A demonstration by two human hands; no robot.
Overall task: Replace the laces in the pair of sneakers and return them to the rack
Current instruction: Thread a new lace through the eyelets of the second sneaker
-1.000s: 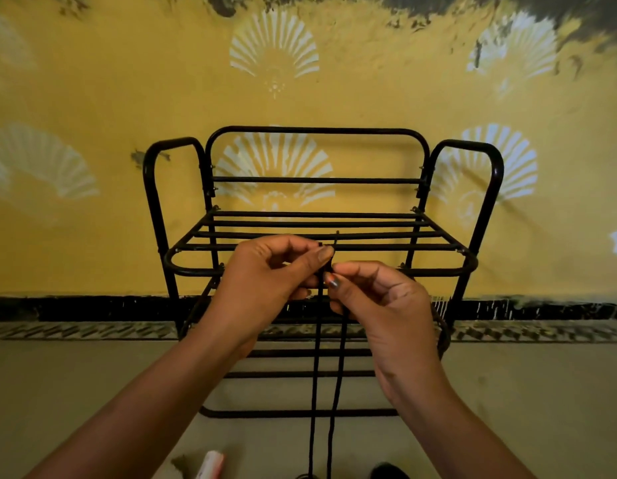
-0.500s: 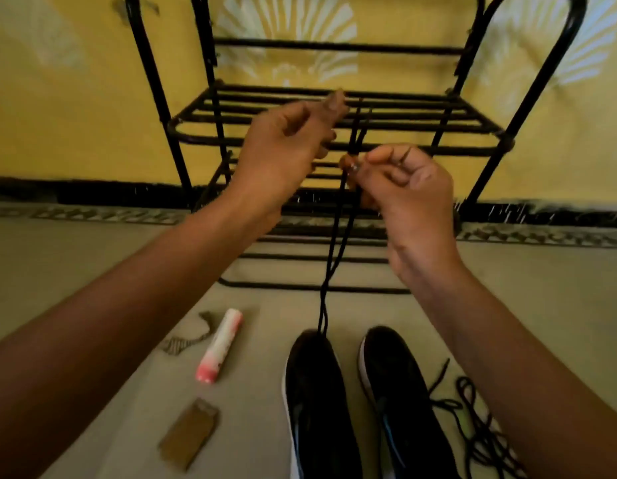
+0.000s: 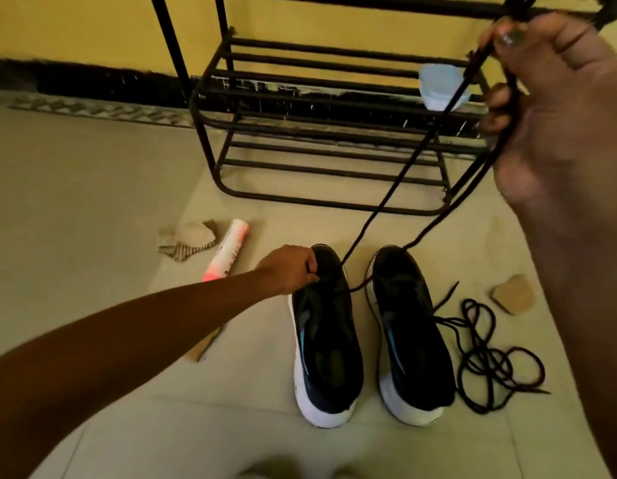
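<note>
**Left sneaker** (image 3: 326, 333): black upper, white sole, standing on the floor (image 3: 93, 202). Long axis runs from the viewer toward the rack (image 3: 317, 133), toe at the rack end, white heel nearest the viewer.

**Right sneaker** (image 3: 410, 333): same make, just beside the first and parallel to it, toe likewise toward the rack.

**Lace** (image 3: 390, 191): dark cord in two strands, slanting from upper right down-left. One strand meets the left sneaker's forefoot. The other passes the right sneaker's toe and crosses the gap to the left sneaker.

**Left hand** (image 3: 290, 269): at the left sneaker's toe end, fingers (image 3: 312, 267) curled onto the upper and holding it, just beside where the lace arrives. Whether they also pinch the lace cannot be told.

**Right hand** (image 3: 559, 115): raised close to the camera, blurred, fingers curled round both upper ends of the lace.

**Loose lace** (image 3: 490, 357): dark tangled heap on the floor, right of the right sneaker, one end touching it.

**Sundries, on the floor:** pink-and-white tube (image 3: 227, 252) and crumpled cardboard scrap (image 3: 186, 240) left of the sneakers; a second scrap (image 3: 512, 293) at the far right.
</note>
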